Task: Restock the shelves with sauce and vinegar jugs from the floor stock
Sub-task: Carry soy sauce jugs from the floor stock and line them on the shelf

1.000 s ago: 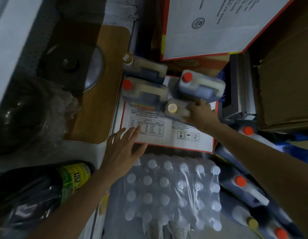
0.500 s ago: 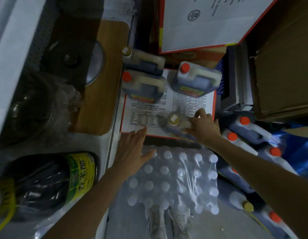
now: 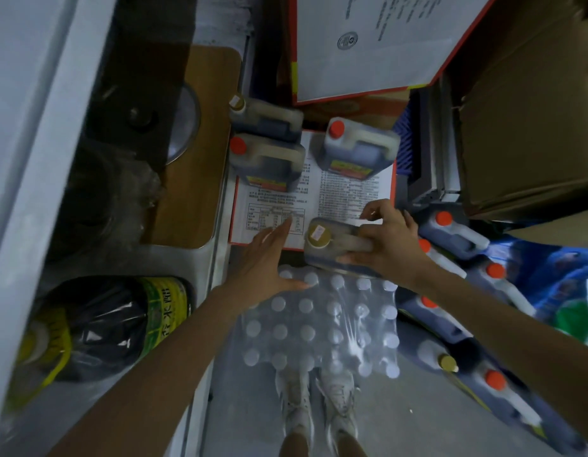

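the right hand (image 3: pixel 391 249) had drawn the dark translucent plastic jug with the gold cap (image 3: pixel 332 249) toward the person. one second before, it stood close under the right red-capped jug (image 3: pixel 358 150), in the middle of the white printed carton with red border (image 3: pixel 348 196). now it was at the 6 o'clock edge of that carton, partly over the shrink-wrapped pack of white-capped bottles (image 3: pixel 322 328). the fingers were curled around its top handle in a firm grasp. the left hand (image 3: pixel 266 258) had also slid toward 6 o'clock. it lay flat with straight fingers and held nothing, at 9 o'clock of the jug, the palm on the pack and the fingertips over the carton edge. i judged that this jug was being taken off the carton to go to a shelf, so one piece was in hand and the others waited.

the count: three jugs stayed on the carton at 12 o'clock of the held one, namely the right red-capped jug, the left red-capped jug (image 3: pixel 268 164) and the pale-capped jug (image 3: pixel 266 118) behind it. in the floor stock of jugs (image 3: pixel 457 232), at 3 to 5 o'clock, i counted five red caps and one gold cap, but the blur made this unsure. one big dark bottle with green-yellow label (image 3: pixel 121 324) lay in plastic at 8 o'clock. the pack showed more than twenty white caps, and the hand hid some.
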